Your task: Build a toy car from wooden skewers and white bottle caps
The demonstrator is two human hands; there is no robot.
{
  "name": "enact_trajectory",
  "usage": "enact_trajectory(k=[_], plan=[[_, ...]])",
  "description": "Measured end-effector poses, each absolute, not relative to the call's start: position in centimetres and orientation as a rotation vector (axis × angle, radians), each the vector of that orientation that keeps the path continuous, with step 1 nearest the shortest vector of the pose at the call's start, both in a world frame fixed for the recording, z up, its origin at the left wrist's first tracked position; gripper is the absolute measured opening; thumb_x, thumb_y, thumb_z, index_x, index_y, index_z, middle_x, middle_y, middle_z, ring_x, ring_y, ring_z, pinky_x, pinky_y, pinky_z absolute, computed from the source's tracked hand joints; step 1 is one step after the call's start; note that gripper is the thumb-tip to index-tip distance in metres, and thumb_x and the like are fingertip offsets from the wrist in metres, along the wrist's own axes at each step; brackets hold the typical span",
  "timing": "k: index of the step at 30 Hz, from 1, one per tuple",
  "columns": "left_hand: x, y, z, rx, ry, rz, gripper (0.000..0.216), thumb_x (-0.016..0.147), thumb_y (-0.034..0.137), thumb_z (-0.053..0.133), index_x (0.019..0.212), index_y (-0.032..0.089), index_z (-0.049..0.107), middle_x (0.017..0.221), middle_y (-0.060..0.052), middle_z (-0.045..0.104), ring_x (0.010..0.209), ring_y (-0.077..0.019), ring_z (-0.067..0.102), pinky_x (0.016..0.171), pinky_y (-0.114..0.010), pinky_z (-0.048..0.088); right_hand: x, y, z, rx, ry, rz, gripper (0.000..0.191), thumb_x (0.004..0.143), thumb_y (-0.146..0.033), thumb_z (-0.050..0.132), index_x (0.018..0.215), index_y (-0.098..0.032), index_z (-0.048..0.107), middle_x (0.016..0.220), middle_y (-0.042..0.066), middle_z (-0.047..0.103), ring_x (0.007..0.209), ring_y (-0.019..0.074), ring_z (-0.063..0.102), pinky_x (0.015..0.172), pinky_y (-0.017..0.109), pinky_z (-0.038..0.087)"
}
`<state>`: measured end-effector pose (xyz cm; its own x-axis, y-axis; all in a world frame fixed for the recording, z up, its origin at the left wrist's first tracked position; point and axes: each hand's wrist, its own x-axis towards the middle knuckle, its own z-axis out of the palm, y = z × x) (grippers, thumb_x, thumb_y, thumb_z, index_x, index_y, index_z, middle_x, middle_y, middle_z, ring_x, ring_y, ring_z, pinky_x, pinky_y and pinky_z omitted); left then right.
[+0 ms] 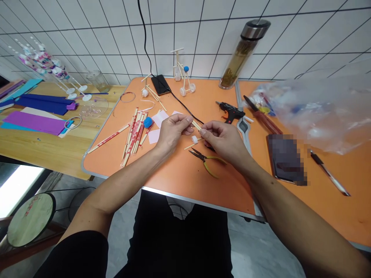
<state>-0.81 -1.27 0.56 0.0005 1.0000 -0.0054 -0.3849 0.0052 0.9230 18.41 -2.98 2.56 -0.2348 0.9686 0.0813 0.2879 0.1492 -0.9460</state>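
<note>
My left hand (173,131) is closed in a pinch on a short bundle of thin wooden sticks (196,125) above the orange table (179,173). My right hand (222,139) is also closed, its fingertips touching the other end of the sticks. A small white wheel on a thin stick (194,140) sits just below, between the two hands. Yellow-handled pliers (206,159) lie on the table under my right hand.
A pile of chopsticks (133,133) and a blue ball (148,122) lie left. A glue gun (230,112), a stick bicycle model (182,75), a phone (160,84), a bottle (243,52), a plastic bag (319,112) and a dark pouch (285,158) surround the hands.
</note>
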Motion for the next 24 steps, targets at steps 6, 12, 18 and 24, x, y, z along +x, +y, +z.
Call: enact_trajectory(k=[6, 12, 18, 24], plan=[[-0.53, -1.46, 1.10, 0.834, 0.937, 1.296, 0.035, 0.084, 0.042, 0.103, 0.087, 0.018, 0.077, 0.080, 0.001, 0.078, 0.064, -0.0072, 0.072, 0.063, -0.019, 0.057, 18.59, -2.87, 2.43, -1.238, -1.684, 1.046, 0.023, 0.092, -0.044, 0.075, 0.087, -0.022, 0.070, 0.069, 0.000, 0.061, 0.066, 0.0175, 0.056, 0.062, 0.032, 0.045], [-0.57, -1.33, 0.94, 0.861, 0.937, 1.305, 0.030, 0.087, 0.039, 0.101, 0.086, 0.018, 0.079, 0.078, 0.000, 0.079, 0.063, -0.0077, 0.072, 0.061, -0.019, 0.057, 18.63, -2.90, 2.42, -1.255, -1.709, 0.988, 0.019, 0.093, -0.040, 0.072, 0.087, -0.022, 0.072, 0.070, 0.001, 0.062, 0.068, 0.0175, 0.057, 0.063, 0.032, 0.043], [-0.71, -1.44, 1.12, 0.959, 0.973, 1.346, 0.034, 0.086, 0.045, 0.101, 0.084, 0.018, 0.080, 0.077, -0.001, 0.080, 0.063, -0.0081, 0.072, 0.063, -0.019, 0.057, 18.55, -2.89, 2.23, -1.209, -1.696, 1.035, 0.017, 0.094, -0.039, 0.072, 0.090, -0.022, 0.071, 0.075, 0.001, 0.066, 0.066, 0.0165, 0.058, 0.064, 0.033, 0.045], [-0.63, -1.56, 1.09, 0.973, 0.972, 1.342, 0.037, 0.085, 0.048, 0.101, 0.087, 0.018, 0.080, 0.079, -0.001, 0.080, 0.064, -0.0084, 0.072, 0.064, -0.020, 0.057, 18.56, -2.98, 2.54, -1.230, -1.700, 1.022, 0.017, 0.094, -0.038, 0.071, 0.088, -0.022, 0.069, 0.073, 0.000, 0.063, 0.064, 0.0157, 0.054, 0.063, 0.033, 0.043]])
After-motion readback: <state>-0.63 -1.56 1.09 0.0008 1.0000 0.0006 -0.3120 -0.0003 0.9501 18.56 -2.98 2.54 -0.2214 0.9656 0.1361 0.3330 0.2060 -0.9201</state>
